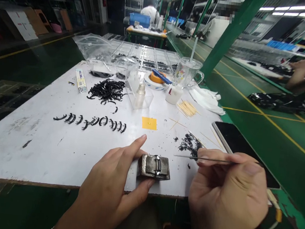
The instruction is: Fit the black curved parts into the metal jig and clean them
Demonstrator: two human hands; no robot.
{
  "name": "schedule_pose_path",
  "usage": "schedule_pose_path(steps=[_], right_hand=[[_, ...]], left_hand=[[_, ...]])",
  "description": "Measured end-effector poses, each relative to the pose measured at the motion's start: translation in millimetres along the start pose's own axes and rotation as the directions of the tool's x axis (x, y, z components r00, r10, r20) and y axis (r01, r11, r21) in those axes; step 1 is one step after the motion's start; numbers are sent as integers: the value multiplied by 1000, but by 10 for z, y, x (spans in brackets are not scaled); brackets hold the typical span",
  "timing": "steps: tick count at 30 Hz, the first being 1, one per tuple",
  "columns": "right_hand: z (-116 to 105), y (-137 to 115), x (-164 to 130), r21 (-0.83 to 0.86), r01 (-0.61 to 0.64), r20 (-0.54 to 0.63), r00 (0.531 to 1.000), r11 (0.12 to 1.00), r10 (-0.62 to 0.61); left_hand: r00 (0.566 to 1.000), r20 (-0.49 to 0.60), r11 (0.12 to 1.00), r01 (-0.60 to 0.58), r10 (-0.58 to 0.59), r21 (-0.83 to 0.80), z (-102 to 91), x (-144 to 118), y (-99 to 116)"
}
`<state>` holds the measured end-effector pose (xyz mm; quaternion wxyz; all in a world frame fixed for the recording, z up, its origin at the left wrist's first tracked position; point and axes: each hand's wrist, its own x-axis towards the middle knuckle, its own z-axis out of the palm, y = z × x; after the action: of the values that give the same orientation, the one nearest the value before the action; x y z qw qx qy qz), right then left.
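My left hand grips a small metal block at the front edge of the table, fingers behind it and thumb in front. On the block's top lies a curved black piece. Just to the right, my right hand pinches a thin metal needle-like tool, its tip pointing left, apart from the block. Tiny black parts are scattered beyond the tool. A yellow square of paper lies behind the block. Curved black pieces form a row at the left.
Farther back are a pile of black pieces, a clear tray with a small bottle, toothpicks, a white jar and a glass mug. A phone lies at the right edge. Other people sit in the background.
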<state>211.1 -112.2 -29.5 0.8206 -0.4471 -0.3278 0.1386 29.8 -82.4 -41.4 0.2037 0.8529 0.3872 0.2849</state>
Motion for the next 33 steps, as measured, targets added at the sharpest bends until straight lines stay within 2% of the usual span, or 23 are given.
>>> schedule_pose_path(steps=[2, 4, 5, 7, 10, 13, 17, 20, 24, 26, 28, 29, 31, 33], right_hand=[[86, -47, 148, -52, 57, 42, 998, 997, -55], [230, -90, 342, -126, 129, 171, 979, 984, -107], [322, -103, 447, -163, 182, 261, 956, 970, -136], [529, -101, 656, -241, 297, 453, 876, 924, -164], [839, -20, 934, -331, 448, 617, 768, 831, -169], [1067, 118, 1130, -407, 514, 676, 725, 755, -129], [1227, 304, 1230, -525, 529, 687, 726, 666, -36], [1278, 392, 1218, -566, 539, 712, 701, 624, 40], [1173, 273, 1116, -643, 525, 705, 690, 558, 163], [1002, 110, 983, -651, 523, 698, 697, 550, 164], [757, -46, 760, -615, 526, 695, 713, 587, 90], [618, -99, 615, -587, 508, 669, 743, 630, 24], [334, -127, 287, -562, 414, 534, 843, 716, -67], [89, -67, -29, -529, 272, 422, 906, 804, -29]], left_hand=[[1000, 0, 1000, -23, 23, 15, 12, 7, -6], [998, -11, 998, -59, 60, 27, 24, 15, -14], [997, -20, 997, -76, 77, 33, 29, 19, -19], [994, -32, 994, -103, 104, 45, 38, 25, -31], [989, -47, 989, -135, 138, 56, 55, 34, -57], [978, -96, 982, -181, 185, 55, 84, 51, -89], [959, -144, 968, -235, 246, 91, 115, 90, -116], [953, -149, 963, -251, 264, 100, 106, 99, -120], [962, -126, 970, -239, 243, 51, 51, 67, -104], [976, -101, 980, -198, 195, -21, 14, 61, -81], [992, -76, 984, -114, 104, -136, -14, 74, -50], [996, -67, 977, -72, 59, -203, -22, 87, -35], [999, -43, 945, -2, -12, -328, -25, 116, -6], [999, -7, 911, 34, -41, -411, -22, 140, 14]])
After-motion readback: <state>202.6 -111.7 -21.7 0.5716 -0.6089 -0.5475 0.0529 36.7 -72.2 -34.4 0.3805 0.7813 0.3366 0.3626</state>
